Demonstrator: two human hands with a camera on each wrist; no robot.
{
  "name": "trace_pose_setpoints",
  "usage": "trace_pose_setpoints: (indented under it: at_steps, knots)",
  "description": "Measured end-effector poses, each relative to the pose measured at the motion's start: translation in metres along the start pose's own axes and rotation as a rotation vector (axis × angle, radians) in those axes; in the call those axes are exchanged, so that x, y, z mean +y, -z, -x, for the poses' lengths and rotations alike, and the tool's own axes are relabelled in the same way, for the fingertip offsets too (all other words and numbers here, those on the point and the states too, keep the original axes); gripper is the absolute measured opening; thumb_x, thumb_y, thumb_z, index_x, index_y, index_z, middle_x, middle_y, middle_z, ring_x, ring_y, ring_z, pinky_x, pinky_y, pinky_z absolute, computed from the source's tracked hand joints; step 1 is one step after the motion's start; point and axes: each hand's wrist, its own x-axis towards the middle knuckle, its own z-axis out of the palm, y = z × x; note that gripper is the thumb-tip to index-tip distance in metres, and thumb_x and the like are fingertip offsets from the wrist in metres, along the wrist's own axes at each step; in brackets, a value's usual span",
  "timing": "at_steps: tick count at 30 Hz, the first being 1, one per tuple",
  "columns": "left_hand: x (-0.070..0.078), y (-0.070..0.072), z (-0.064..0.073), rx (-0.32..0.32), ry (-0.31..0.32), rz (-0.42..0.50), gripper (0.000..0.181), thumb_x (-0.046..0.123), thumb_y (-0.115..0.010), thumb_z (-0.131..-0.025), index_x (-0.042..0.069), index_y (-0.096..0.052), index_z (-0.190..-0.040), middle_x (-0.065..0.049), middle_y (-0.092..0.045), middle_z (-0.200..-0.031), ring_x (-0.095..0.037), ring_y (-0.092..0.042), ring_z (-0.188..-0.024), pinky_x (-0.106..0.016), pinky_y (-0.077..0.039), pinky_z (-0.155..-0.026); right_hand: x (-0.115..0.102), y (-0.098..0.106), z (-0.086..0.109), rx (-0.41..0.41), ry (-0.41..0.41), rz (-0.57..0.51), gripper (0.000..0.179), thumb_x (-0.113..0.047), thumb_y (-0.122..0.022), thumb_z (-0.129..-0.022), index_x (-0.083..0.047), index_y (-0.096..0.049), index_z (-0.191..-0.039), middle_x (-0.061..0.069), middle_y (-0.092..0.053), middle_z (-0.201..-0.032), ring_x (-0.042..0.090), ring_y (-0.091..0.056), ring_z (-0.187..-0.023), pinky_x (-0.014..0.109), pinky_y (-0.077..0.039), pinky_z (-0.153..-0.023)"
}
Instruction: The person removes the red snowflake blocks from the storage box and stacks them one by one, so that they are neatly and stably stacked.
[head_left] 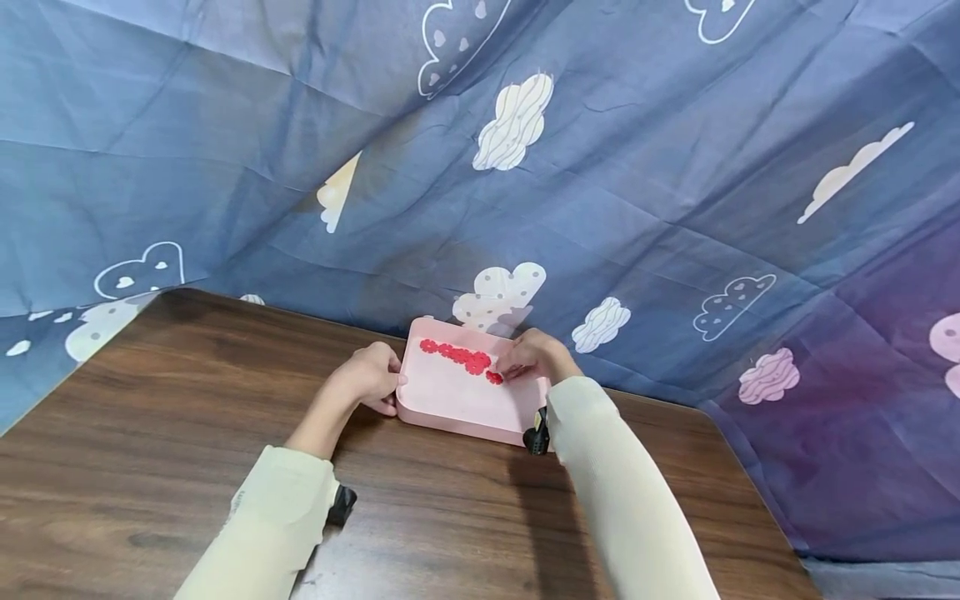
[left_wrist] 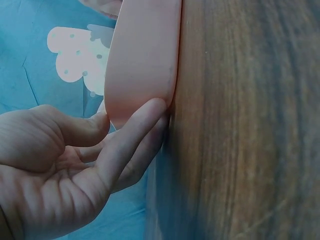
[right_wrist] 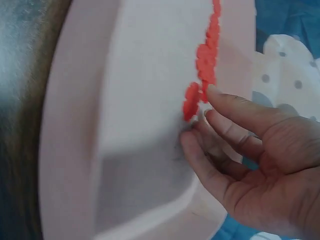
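Observation:
A shallow pink tray [head_left: 457, 425] sits on the table with a row of small red flower-shaped pieces [head_left: 456, 353] inside, along its far side. My left hand [head_left: 372, 377] holds the tray's left end, thumb at the rim and fingers against the outer wall [left_wrist: 142, 60]. Over the tray's right part is my right hand [head_left: 531, 353], its fingers loosely bent. The right thumb tip [right_wrist: 212, 90] lies right at the row's near end in the right wrist view. One red piece [right_wrist: 191, 101] lies slightly apart from the row, close to the fingertips.
The brown wooden table [head_left: 420, 517] extends to both sides of the tray. Behind it hangs a blue cloth [head_left: 637, 183] with cloud prints, close to the tray's far side. Dark wrist devices [head_left: 537, 432] show at both sleeves.

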Motion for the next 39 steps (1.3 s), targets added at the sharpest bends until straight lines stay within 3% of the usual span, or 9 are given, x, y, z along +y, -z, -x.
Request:
trace_pose_setpoints:
  at_steps: [6,15,20,26,39]
  knots:
    - [0.001,0.000,-0.002,-0.002,0.004,-0.012,0.022,-0.002,-0.058,-0.108,-0.014,-0.056,-0.126,-0.016,-0.058,-0.083,-0.017,-0.064,-0.063,-0.029,-0.071,-0.063,0.002,-0.008,-0.007,0.022,-0.028,0.068,0.016,-0.002,-0.087,-0.088,-0.001,-0.071,-0.086,0.003,-0.068,-0.074,0.012,-0.067,-0.073,0.028,-0.071,-0.082]
    - [0.003,0.002,-0.002,-0.002,0.010,-0.027,0.022,0.000,-0.058,-0.109,-0.014,-0.056,-0.126,-0.017,-0.059,-0.084,-0.017,-0.066,-0.062,-0.030,-0.071,-0.065,-0.003,-0.011,-0.002,0.015,-0.072,0.058,0.010,-0.003,-0.085,-0.091,0.000,-0.076,-0.093,0.004,-0.072,-0.079,0.014,-0.069,-0.076,0.030,-0.070,-0.090]
    - [0.002,0.002,-0.003,-0.005,0.016,-0.021,0.024,0.000,-0.057,-0.109,-0.014,-0.055,-0.128,-0.018,-0.059,-0.087,-0.017,-0.066,-0.064,-0.030,-0.071,-0.065,-0.002,-0.010,-0.005,0.013,-0.063,0.095,0.017,-0.005,-0.087,-0.089,0.003,-0.077,-0.100,0.007,-0.074,-0.084,0.014,-0.070,-0.076,0.031,-0.070,-0.090]
    - [0.003,0.002,-0.003,-0.008,0.010,-0.005,0.027,0.000,-0.057,-0.109,-0.014,-0.054,-0.131,-0.018,-0.059,-0.088,-0.018,-0.066,-0.064,-0.029,-0.071,-0.065,0.005,-0.008,-0.018,0.003,-0.035,0.201,0.018,0.005,-0.081,-0.086,0.001,-0.064,-0.085,0.009,-0.066,-0.084,0.013,-0.068,-0.070,0.024,-0.070,-0.073]
    - [0.001,0.002,-0.003,-0.006,0.016,-0.014,0.026,0.000,-0.057,-0.109,-0.014,-0.055,-0.130,-0.019,-0.059,-0.088,-0.018,-0.066,-0.063,-0.030,-0.071,-0.066,0.006,-0.008,-0.006,0.014,-0.001,0.162,0.019,0.010,-0.071,-0.090,-0.001,-0.058,-0.083,0.008,-0.063,-0.080,0.012,-0.068,-0.069,0.025,-0.070,-0.078]
